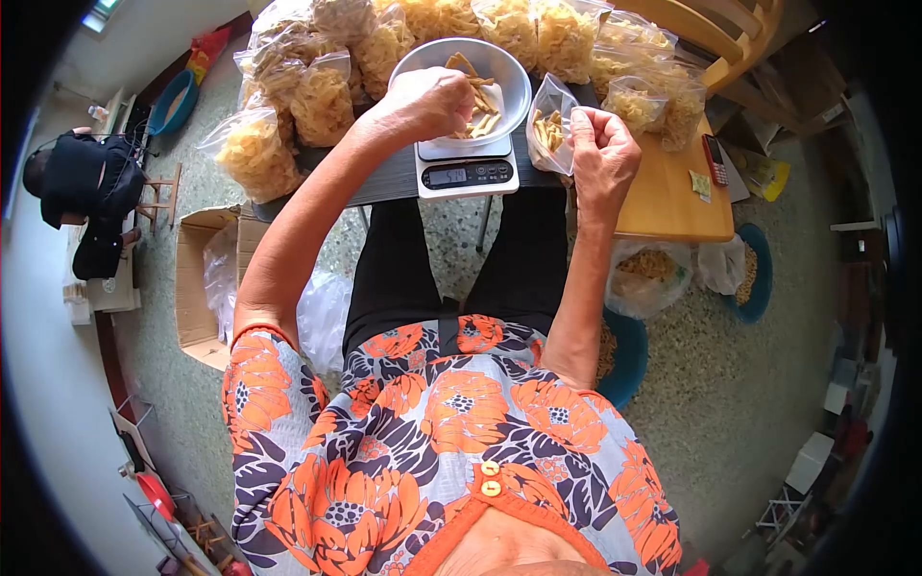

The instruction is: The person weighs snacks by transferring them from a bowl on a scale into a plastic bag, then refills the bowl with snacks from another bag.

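Fingers of the left hand (434, 102) curled and pointing down inside the round translucent white bowl (407, 69), at the tan strips (485, 122); tips hidden, so can't tell how far open or whether they grip a strip. Fingers of the right hand (603, 154) pinched together on the rim of the small clear plastic bag (552, 149), which is part filled with similar strips and stands open just right of the bowl.

Bowl sits on the white digital scale (468, 176), at the near edge of the dark worktop (389, 182). Scale's black panel: lit digits, possibly 579, too small to be sure; button markings unreadable. Filled clear bags (322, 101) crowd behind and on both sides of the bowl.

Light wooden worktop (663, 206) at right: red handset (715, 159) with keys, small yellow-green packet (700, 184) with print, unreadable. Yellow pouch (771, 179) beyond its edge, lettering also unreadable.
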Demonstrator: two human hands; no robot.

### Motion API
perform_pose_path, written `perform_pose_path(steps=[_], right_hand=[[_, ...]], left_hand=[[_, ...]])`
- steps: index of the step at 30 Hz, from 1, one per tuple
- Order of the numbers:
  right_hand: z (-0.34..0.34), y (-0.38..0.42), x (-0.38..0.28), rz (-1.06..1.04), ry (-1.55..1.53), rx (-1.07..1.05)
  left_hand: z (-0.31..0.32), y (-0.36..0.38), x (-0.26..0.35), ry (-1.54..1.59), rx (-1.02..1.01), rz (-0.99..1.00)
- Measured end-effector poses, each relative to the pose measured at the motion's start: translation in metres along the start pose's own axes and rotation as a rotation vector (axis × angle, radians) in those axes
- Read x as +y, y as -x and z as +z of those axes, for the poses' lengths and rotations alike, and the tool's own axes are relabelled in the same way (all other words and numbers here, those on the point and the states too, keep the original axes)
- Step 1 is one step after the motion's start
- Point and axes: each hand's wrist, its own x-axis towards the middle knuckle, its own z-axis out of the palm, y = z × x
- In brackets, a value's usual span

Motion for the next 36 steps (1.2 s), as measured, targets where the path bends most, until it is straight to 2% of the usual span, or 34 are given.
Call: perform_pose_path(steps=[1, 4, 11, 13, 14, 16, 20, 23, 24, 26, 30, 32, 35, 36], right_hand=[[0.0, 0.0, -0.001, 0.01, 0.007, 0.004], [-0.001, 0.0, -0.001, 0.025, 0.004, 0.001], [-0.001, -0.001, -0.001, 0.017, 0.025, -0.005], [-0.001, -0.001, -0.003, 0.01, 0.022, 0.0], [-0.002, 0.0, -0.003, 0.009, 0.018, -0.005], [-0.002, -0.001, -0.002, 0.002, 0.006, -0.012], [0.0, 0.0, 0.002, 0.052, 0.01, -0.023], [0.0, -0.001, 0.003, 0.021, 0.006, -0.013], [0.0, -0.001, 0.002, 0.027, 0.026, -0.012], [0.0, -0.001, 0.002, 0.032, 0.047, -0.012], [-0.001, -0.002, 0.004, 0.042, -0.002, -0.016], [-0.002, -0.003, 0.005, 0.051, -0.012, -0.016], [-0.004, -0.003, 0.002, 0.055, -0.022, -0.02], [-0.004, -0.003, 0.0, 0.053, -0.018, -0.016]], left_hand=[[0.003, -0.004, 0.002, -0.024, -0.041, -0.063], [0.009, -0.008, 0.003, -0.15, -0.019, -0.048], [0.009, -0.012, -0.005, -0.09, 0.026, -0.006], [-0.005, -0.007, -0.005, 0.04, -0.055, -0.045], [0.0, -0.005, -0.014, 0.244, 0.014, -0.026], [-0.009, 0.001, -0.018, 0.435, -0.035, -0.018], [-0.01, 0.012, -0.022, 0.608, -0.012, -0.124], [-0.01, 0.01, -0.025, 1.239, -0.021, -0.258], [-0.01, 0.01, -0.019, 1.238, -0.021, -0.255], [-0.007, 0.01, 0.001, 1.529, 0.058, -0.351], [0.003, 0.005, 0.026, 1.728, -0.019, -0.265], [0.003, 0.005, 0.043, 1.699, 0.035, -0.356], [0.016, 0.003, 0.047, 1.691, 0.081, -0.279], [0.017, 0.005, 0.055, 1.514, 0.19, -0.254]])
